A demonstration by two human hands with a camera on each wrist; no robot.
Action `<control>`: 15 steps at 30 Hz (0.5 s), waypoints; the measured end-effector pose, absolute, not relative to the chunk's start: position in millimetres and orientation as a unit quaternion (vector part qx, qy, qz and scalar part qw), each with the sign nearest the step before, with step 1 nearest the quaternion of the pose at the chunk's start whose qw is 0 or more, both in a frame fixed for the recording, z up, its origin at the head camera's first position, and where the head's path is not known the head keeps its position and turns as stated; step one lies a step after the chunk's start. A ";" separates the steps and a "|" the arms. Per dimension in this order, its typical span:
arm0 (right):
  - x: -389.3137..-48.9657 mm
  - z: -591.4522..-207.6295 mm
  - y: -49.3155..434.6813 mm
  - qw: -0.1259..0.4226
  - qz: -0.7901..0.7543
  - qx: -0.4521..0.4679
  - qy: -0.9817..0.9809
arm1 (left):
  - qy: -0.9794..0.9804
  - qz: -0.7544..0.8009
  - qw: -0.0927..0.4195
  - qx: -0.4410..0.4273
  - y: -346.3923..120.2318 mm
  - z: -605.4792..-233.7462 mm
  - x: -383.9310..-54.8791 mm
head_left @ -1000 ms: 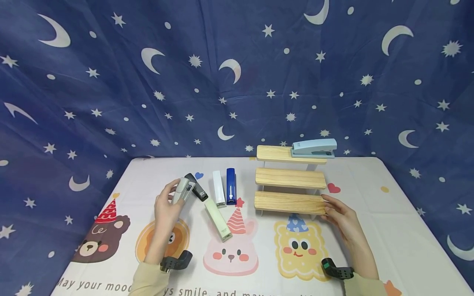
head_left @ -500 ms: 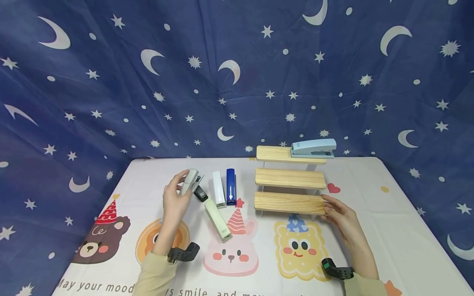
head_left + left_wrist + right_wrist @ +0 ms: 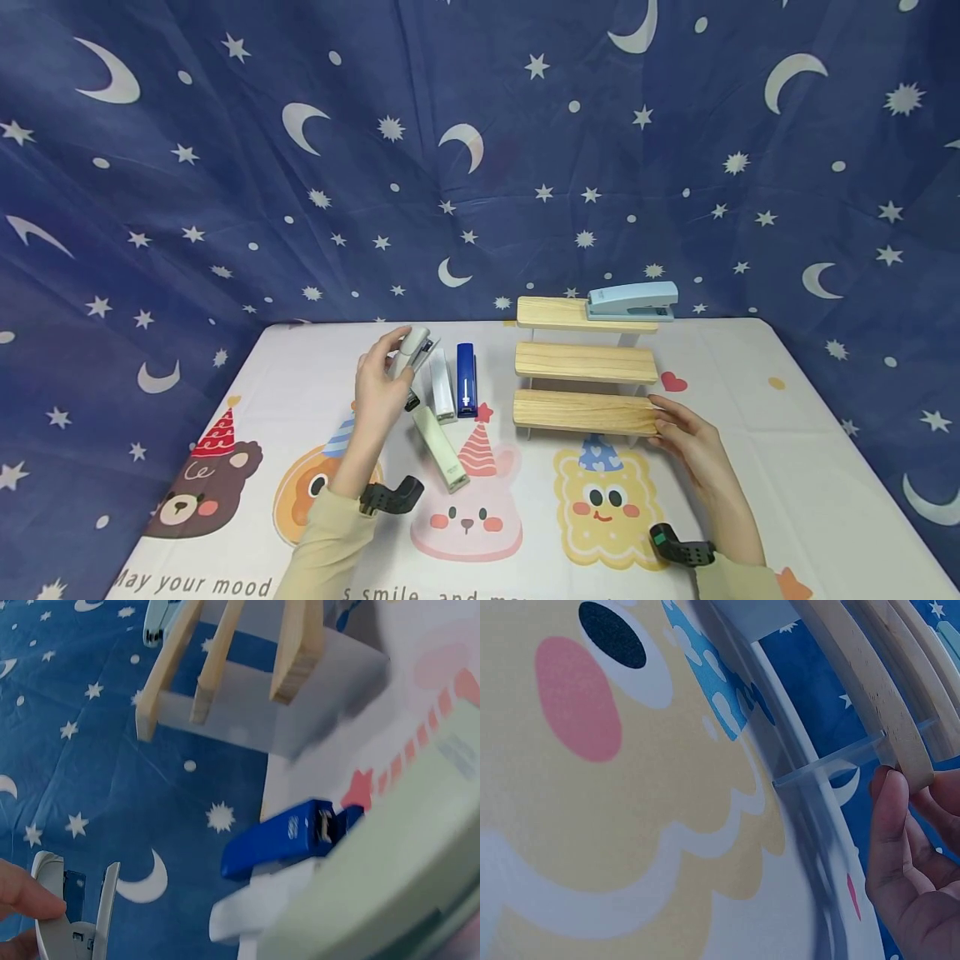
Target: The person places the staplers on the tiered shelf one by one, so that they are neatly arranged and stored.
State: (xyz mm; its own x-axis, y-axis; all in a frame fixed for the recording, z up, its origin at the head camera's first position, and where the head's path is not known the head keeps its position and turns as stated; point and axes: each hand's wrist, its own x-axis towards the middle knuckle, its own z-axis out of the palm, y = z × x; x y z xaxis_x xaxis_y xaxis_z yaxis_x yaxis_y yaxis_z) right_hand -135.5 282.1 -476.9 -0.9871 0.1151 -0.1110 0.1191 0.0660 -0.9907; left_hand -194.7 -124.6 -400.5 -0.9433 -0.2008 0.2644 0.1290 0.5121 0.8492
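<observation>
- The fingers [image 3: 31, 895] of the left hand [image 3: 381, 390] are narrowed round a grey stapler [image 3: 412, 348], pinching its body; its top part and base spread apart.
- This grey stapler is held up over the left half of the worktop [image 3: 757, 417], towards the far edge.
- The fingers of the right hand [image 3: 693, 454] are closed round the right end of the lowest shelf [image 3: 581, 412], thumb on one side of the board.
- That shelf belongs to a three-tier wooden stand [image 3: 585, 363], right of the worktop's middle and near its far edge.
- Below the left hand, a black stapler [image 3: 412, 402] is mostly hidden; one end shows.
- Just to the right of the held stapler, a white stapler [image 3: 443, 392] points towards the far edge, with a blue stapler [image 3: 467, 380] just beside it on the right.
- A pale green stapler [image 3: 441, 450] lies slanted, nearer the near edge, its far end close to the black and white ones.
- On the top shelf [image 3: 551, 312], a light blue stapler [image 3: 632, 302] rests at the right end.
- Each wrist wears a black device.
- Cartoon faces decorate the worktop's cloth; beyond the far edge hangs a dark blue curtain [image 3: 525, 142] with moons and stars.
</observation>
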 end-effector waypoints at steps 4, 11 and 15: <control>-135.9 -476.9 281.5 0.001 -0.675 0.082 0.734 | -0.853 -0.491 0.176 -0.004 -114.5 -396.5 -197.5; -135.9 -477.1 280.7 0.000 -0.664 0.087 0.742 | -0.851 -0.492 0.181 -0.038 -94.9 -389.9 -201.1; -136.1 -476.8 280.5 0.001 -0.658 0.091 0.747 | -0.853 -0.488 0.176 -0.047 -84.7 -387.0 -205.1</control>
State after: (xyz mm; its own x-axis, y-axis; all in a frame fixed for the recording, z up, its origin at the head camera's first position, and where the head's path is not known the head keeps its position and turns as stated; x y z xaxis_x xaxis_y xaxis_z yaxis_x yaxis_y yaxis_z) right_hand -136.1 280.5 -476.8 -0.9833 0.1358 -0.1214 0.1375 0.1163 -0.9836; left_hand -205.1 -84.7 -387.0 -0.9336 -0.0922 0.3463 0.2519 0.5186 0.8171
